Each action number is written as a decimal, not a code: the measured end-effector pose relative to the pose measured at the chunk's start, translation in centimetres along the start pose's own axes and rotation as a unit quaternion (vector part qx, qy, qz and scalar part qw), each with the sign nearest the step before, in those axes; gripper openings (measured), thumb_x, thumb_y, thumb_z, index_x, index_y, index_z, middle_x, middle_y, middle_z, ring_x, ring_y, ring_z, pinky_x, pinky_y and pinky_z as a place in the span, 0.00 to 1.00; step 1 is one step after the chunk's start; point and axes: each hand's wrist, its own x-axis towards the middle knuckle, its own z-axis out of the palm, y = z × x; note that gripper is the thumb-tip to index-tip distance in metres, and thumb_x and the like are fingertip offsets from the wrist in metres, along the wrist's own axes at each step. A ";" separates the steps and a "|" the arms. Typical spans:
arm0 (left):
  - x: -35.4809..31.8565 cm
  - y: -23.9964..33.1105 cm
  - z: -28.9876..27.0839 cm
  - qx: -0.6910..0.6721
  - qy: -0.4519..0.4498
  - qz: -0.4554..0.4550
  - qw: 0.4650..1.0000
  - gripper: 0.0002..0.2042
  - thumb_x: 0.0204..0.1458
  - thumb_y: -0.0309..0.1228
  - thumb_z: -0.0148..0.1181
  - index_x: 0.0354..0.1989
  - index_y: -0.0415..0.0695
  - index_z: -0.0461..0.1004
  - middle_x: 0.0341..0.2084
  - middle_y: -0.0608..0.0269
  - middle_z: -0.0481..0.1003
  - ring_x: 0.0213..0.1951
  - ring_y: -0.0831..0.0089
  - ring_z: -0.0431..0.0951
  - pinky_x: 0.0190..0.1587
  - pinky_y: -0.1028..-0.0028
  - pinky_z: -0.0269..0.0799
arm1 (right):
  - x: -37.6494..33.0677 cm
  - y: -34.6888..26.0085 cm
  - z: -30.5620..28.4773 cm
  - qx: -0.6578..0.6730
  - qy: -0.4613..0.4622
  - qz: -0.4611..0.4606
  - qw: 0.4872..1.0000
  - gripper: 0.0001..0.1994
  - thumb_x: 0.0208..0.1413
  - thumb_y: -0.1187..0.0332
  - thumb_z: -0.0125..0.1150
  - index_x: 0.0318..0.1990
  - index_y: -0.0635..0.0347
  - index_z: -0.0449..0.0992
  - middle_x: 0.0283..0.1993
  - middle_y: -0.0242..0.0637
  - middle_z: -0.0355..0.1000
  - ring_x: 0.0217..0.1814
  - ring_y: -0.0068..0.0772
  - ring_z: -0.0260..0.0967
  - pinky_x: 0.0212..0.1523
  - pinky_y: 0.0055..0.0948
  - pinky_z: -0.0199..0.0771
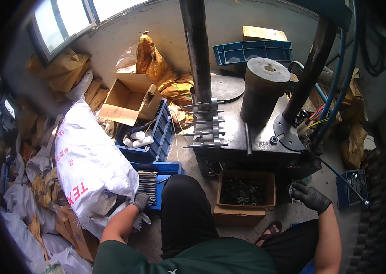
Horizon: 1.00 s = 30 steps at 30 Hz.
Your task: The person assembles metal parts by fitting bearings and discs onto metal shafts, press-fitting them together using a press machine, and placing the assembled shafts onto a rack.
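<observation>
The gloved left hand (pixel 140 201) is at the near end of the rods (pixel 146 182) in the blue tray (pixel 170 169), beside the white sack (pixel 88 155); I cannot tell whether it grips one. The gloved right hand (pixel 310 196), fingers curled, seems to hold a small round part (pixel 292 191), right of the carton (pixel 247 213) just before the machine (pixel 229 121).
</observation>
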 end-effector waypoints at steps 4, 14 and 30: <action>-2.6 4.4 -16.0 -0.268 0.171 -0.087 0.944 0.11 0.50 0.23 0.61 0.42 0.40 0.81 0.41 0.47 0.83 0.44 0.51 0.84 0.50 0.57 0.79 | 0.0 -1.1 -0.6 0.104 -0.015 0.124 0.987 0.17 0.68 0.63 0.55 0.62 0.51 0.75 0.66 0.53 0.68 0.70 0.53 0.65 0.70 0.40 0.67; -7.2 12.2 -46.1 -0.702 0.520 0.169 0.457 0.16 0.60 0.25 0.63 0.56 0.40 0.74 0.44 0.62 0.78 0.46 0.73 0.79 0.52 0.70 0.76 | 1.1 -3.3 -1.4 0.181 -0.002 0.162 0.970 0.19 0.68 0.64 0.56 0.64 0.53 0.74 0.67 0.55 0.69 0.70 0.55 0.66 0.70 0.41 0.68; -0.9 34.2 -46.5 -0.839 0.077 0.240 0.483 0.13 0.71 0.34 0.53 0.59 0.44 0.72 0.27 0.73 0.70 0.28 0.84 0.71 0.32 0.78 0.71 | 10.2 -6.2 3.2 -0.085 -0.355 0.144 0.920 0.35 0.64 0.35 0.52 0.62 0.58 0.77 0.57 0.55 0.78 0.61 0.57 0.75 0.64 0.46 0.73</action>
